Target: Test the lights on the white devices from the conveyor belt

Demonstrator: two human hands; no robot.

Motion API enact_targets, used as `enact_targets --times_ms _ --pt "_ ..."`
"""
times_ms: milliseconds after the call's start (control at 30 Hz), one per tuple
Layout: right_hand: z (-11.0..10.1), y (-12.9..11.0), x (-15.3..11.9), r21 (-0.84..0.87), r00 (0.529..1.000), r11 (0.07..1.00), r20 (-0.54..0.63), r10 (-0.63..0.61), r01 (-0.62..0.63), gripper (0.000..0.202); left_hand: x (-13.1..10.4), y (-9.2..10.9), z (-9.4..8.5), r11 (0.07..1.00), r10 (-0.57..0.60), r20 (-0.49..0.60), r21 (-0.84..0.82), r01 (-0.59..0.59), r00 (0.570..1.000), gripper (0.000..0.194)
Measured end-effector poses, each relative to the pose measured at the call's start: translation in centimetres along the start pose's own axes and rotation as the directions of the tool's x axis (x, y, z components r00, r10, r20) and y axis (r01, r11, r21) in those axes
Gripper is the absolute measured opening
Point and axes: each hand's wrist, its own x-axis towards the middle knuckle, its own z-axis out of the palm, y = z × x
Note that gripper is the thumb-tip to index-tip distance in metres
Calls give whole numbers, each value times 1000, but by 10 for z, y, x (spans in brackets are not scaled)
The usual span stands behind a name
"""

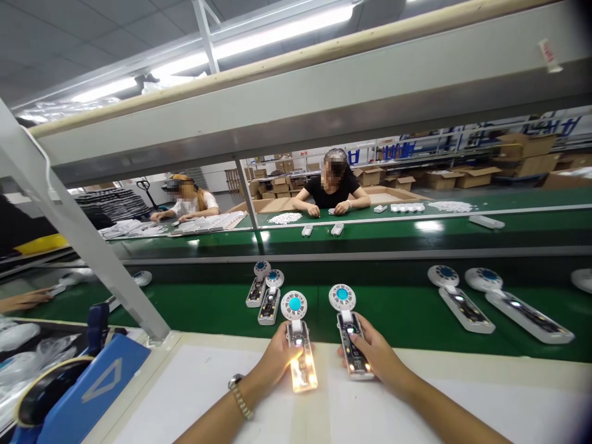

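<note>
My left hand (276, 356) grips a white handheld device (303, 364) with a round head and a blue-green disc; bright orange lights glow along its body. In my right hand (372, 351) is a second device (354, 345) of the same kind, my thumb on its dark circuit face, with small lights lit at its lower end. Both are held with the round heads pointing away, over the near edge of the green belt. Just left of the lit one, two more such devices (268, 305) lie on the belt.
On the green belt (388, 314), further devices (467, 308) lie at right. A blue tape dispenser (99, 388) stands at left beside a slanted white post (92, 228). Co-workers (330, 185) sit across the line, near piles of white parts (285, 218). Another person's hand (28, 300) reaches in from the left.
</note>
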Motion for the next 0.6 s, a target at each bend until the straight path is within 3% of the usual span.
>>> enact_targets --times_ms 333,600 --pt "3 -8 -3 -29 1000 999 -7 19 -19 76 0 -1 -4 999 -8 65 40 5 998 43" --pt "3 -5 -3 -33 1000 999 23 1 0 82 -2 3 1 1000 -16 15 6 16 1000 44"
